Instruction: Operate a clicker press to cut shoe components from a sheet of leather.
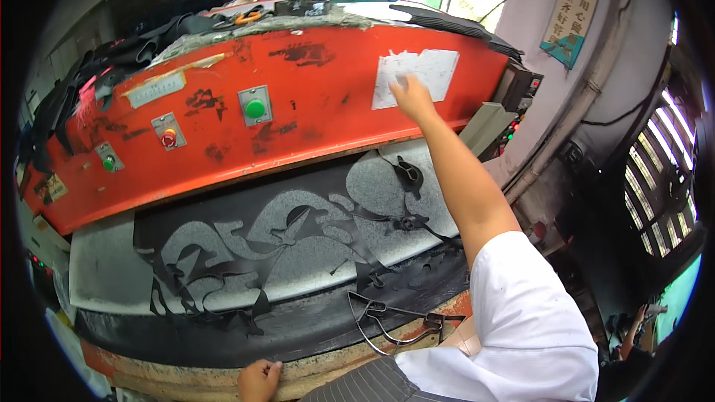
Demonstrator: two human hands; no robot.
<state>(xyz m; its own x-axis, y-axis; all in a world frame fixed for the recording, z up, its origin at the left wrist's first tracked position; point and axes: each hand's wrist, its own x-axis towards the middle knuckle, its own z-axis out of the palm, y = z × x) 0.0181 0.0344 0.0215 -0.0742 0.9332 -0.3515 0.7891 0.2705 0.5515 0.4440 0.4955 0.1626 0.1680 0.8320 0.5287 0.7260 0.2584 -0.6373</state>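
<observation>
My right arm reaches up and forward across the machine. My right hand [412, 98], its fingers curled, is in front of a torn white sheet [436, 67] on the red machine front [328, 97]; whether it touches the sheet I cannot tell. At the lower edge my left hand [259, 381] rests closed by the worn bed edge [171, 376], with nothing visible in it. Below the red front, black sheet material [201, 201] with large cut-out gaps lies over a pale grey board [108, 268]. Near my body is a thin black metal cutting die [398, 336].
Green [255, 109] and red [169, 138] push buttons sit on the red front. Smaller black die-like pieces [408, 173] lie on the board's right. Dark scraps [160, 37] and orange-handled scissors [249, 18] lie on top. A pipe [555, 134] runs along the right wall.
</observation>
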